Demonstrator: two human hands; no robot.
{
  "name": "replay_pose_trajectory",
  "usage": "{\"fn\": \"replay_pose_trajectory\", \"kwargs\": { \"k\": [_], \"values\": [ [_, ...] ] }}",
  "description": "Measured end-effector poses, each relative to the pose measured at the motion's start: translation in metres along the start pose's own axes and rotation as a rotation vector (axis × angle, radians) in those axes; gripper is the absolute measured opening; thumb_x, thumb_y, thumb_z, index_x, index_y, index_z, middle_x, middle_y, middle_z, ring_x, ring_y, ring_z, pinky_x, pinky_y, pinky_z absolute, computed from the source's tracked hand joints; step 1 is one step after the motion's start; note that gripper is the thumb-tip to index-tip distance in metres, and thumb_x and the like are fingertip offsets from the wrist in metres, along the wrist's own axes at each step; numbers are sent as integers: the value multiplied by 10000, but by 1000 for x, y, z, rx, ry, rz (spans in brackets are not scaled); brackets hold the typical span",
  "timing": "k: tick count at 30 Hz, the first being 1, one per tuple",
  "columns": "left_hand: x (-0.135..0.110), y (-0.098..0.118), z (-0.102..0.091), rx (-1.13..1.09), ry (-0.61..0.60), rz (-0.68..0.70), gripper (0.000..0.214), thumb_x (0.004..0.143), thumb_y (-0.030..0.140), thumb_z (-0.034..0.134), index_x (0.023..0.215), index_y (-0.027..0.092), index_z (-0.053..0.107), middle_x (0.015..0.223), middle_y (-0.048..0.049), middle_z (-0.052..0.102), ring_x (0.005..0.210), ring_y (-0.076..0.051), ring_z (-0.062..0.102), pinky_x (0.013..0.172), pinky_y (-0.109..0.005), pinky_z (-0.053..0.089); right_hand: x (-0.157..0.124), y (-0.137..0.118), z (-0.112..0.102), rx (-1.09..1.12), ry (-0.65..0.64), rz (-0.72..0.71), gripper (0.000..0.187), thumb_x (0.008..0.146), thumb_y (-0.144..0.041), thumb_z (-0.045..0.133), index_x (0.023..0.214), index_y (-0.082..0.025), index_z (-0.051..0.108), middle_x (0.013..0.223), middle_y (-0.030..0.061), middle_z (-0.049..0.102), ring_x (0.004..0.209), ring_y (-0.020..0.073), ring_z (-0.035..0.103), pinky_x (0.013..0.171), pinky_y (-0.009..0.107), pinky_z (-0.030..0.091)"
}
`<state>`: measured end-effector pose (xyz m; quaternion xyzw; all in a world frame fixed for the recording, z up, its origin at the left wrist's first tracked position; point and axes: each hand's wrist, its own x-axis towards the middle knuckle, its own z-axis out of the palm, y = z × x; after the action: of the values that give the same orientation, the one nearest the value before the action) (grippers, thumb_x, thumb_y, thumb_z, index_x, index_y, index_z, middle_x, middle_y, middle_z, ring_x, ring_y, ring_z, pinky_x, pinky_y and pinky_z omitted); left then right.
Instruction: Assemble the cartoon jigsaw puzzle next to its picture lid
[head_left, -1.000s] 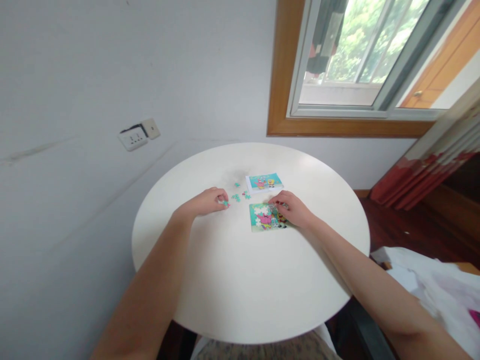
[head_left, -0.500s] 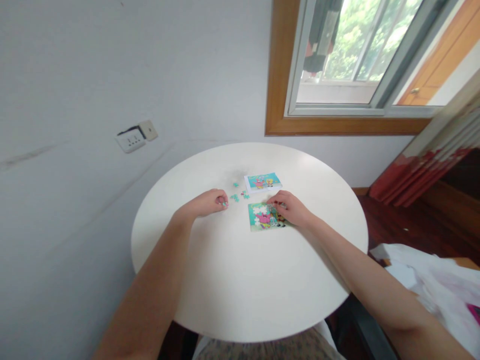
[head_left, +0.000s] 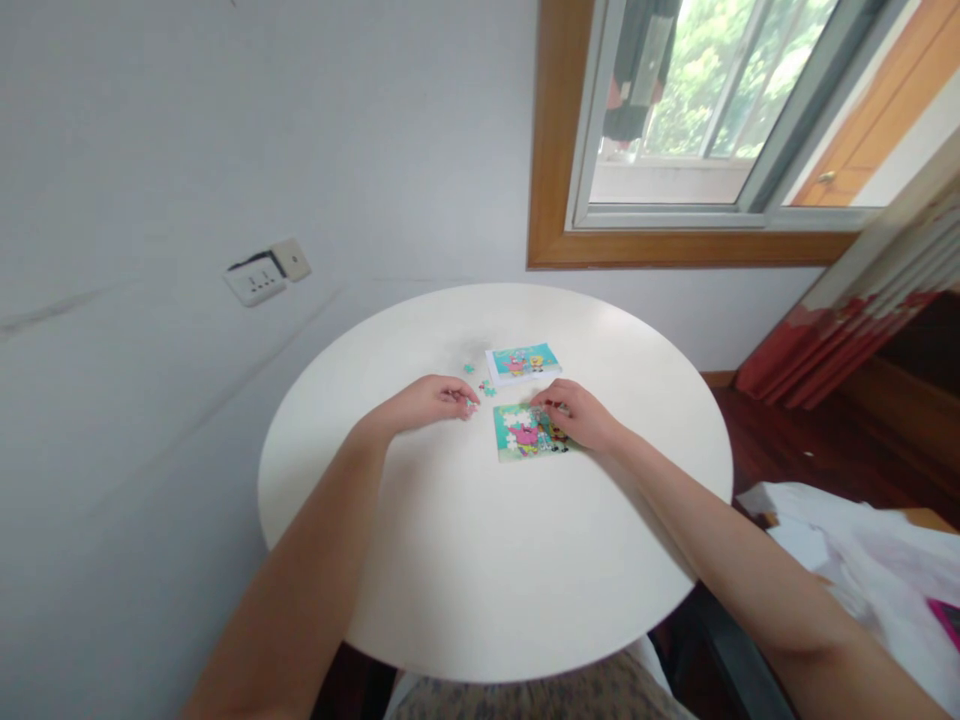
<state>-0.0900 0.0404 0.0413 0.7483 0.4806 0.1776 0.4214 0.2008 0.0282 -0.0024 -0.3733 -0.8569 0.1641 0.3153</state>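
Note:
A small cartoon jigsaw puzzle lies partly filled on the round white table. My right hand rests on its right part, fingers curled and pressed down at the top edge. My left hand lies to the left of the puzzle, its fingertips pinched together right at a few loose teal pieces; what they hold is too small to name. A picture card with the same cartoon sits just behind the puzzle.
The table stands against a white wall with a socket. A wooden-framed window is behind, a red-striped curtain to the right. White cloth lies at the lower right.
My left hand has slid to the right, closer to the loose pieces and the puzzle. My right hand has stayed on the puzzle.

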Motion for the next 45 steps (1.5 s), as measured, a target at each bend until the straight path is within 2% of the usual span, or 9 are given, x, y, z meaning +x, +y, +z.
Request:
{"fn": "replay_pose_trajectory", "kwargs": {
  "k": [4,10,13,16,23,31,37,41,45],
  "values": [
    [6,9,21,-154,-53,-18,393,717,420,655,1000,148,651,800,-64,677,743,-182,664,713,-299,526,0,0,1,1,-3,-4,268,824,-116,492,991,-178,693,858,58,608,842,170,555,818,308,440],
    [16,9,38,-34,-5,145,322,709,377,627,949,172,693,929,-48,604,800,-167,637,700,-265,521,1,-1,1,-6,-11,-3,273,812,-100,491,978,-173,694,854,59,613,839,171,553,811,308,435],
    [16,11,41,31,30,170,352,712,384,621,988,176,688,890,-37,601,780,-161,617,701,-264,506,1,-2,1,-8,-16,1,278,809,-95,488,974,-176,695,854,57,613,840,170,554,811,306,433],
    [15,14,44,-32,23,149,382,700,374,644,1020,167,642,781,-11,603,733,-156,611,683,-263,499,1,-3,0,-12,-17,-1,277,813,-97,486,979,-176,693,855,58,612,834,169,553,811,305,433],
    [18,15,47,-65,57,157,253,713,385,648,824,162,607,688,-5,607,669,-152,615,640,-255,483,1,-3,0,-14,-17,2,275,813,-100,486,976,-172,694,852,61,613,842,175,555,822,315,431],
    [24,9,50,45,112,206,275,750,412,619,849,159,658,739,-22,639,717,-156,592,667,-250,469,1,-3,0,-5,-20,3,272,813,-101,491,978,-176,694,855,56,618,842,169,560,825,309,431],
    [24,9,52,120,179,239,355,779,417,583,973,143,699,817,-52,663,721,-158,587,664,-253,461,1,-2,0,-11,-23,-18,275,810,-92,499,991,-174,689,856,56,621,839,170,558,817,307,430],
    [28,8,52,35,140,234,359,769,434,592,932,136,709,863,-63,703,763,-170,616,695,-252,472,1,-4,0,-56,-1,-51,247,824,-144,534,1009,-183,692,860,62,628,861,183,551,825,317,416],
    [29,10,53,-54,112,202,361,739,447,630,894,130,706,804,-52,712,730,-169,624,659,-242,467,2,-9,4,-118,22,-50,191,869,-252,547,956,-195,707,845,66,633,851,189,542,824,326,395]
  ]
}}
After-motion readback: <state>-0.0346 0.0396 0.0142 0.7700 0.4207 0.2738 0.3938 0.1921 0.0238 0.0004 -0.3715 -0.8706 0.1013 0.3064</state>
